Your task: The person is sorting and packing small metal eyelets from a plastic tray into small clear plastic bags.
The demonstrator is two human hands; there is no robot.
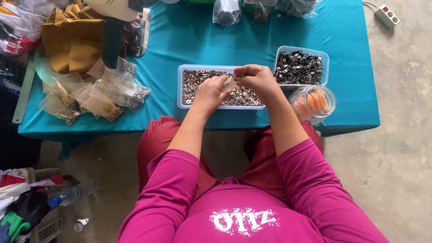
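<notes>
My left hand [209,93] and my right hand [256,79] meet over a clear rectangular tray [180,92] filled with several small metal rings. Between the fingertips of both hands is a small clear plastic bag [230,83]. The tray sits on a low table with a teal cloth [189,36]. My right hand pinches the bag's top edge; my left hand holds its lower side. What is inside the bag is too small to tell.
A second clear tray [325,57] of dark metal clips stands right of my hands, with a round clear tub [313,102] of orange pieces in front of it. Several filled small bags [96,92] lie at the left beside mustard fabric [72,38]. A power strip [387,15] lies on the concrete floor.
</notes>
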